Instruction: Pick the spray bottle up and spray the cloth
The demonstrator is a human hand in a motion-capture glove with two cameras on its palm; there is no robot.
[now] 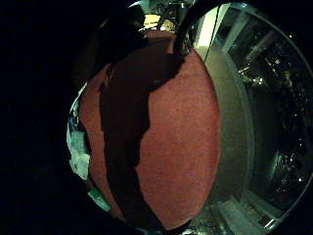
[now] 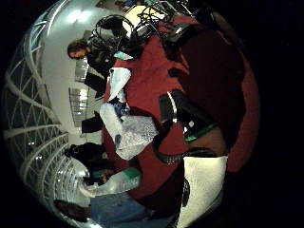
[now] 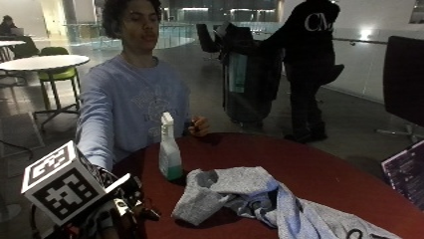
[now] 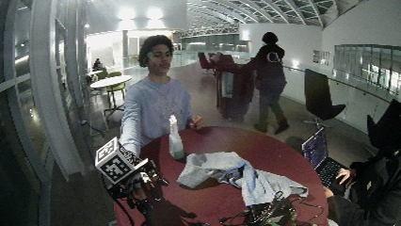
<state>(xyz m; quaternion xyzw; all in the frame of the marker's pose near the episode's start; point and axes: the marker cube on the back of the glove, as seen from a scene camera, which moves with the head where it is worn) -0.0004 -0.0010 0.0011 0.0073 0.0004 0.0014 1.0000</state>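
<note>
The person wore a pale blue, long-sleeved sweatshirt (image 3: 136,107) with a faint printed design across the chest and a round neckline. Its right sleeve (image 3: 93,129) ran down to the black-gloved right hand (image 3: 122,211), which carried black straps and small metal fittings. The left sleeve ended at the bare other hand (image 3: 198,126). Dark, curly hair (image 3: 114,11) showed.

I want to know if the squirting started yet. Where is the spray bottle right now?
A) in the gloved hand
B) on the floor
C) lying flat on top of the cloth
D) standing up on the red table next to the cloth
D: the spray bottle stands upright on the red table beside the grey cloth, with no hand on it.
</note>
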